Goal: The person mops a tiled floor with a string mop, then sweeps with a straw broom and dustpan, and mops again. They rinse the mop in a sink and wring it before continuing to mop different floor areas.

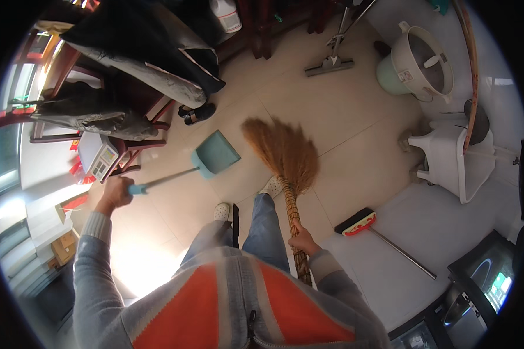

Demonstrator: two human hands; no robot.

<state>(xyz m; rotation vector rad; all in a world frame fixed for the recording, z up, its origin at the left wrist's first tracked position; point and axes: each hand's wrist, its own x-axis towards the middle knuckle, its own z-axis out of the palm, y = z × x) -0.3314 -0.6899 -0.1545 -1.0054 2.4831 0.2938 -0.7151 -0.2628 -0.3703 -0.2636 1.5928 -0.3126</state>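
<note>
My left hand grips the light-blue handle end of a dustpan, whose pale blue-green pan lies at or just above the tiled floor, ahead and to the left of my feet. In my right hand is the bound handle of a straw broom. Its brown bristles fan out over the floor, to the right of the pan and apart from it. The bristles look slightly blurred. Part of the broom's handle passes in front of my right shoe.
A red-and-black brush broom leans or lies at right. Beyond stand a white plastic stool, a bucket with a white basket, and a mop. At left are wooden chairs with dark covers, black shoes and a scale.
</note>
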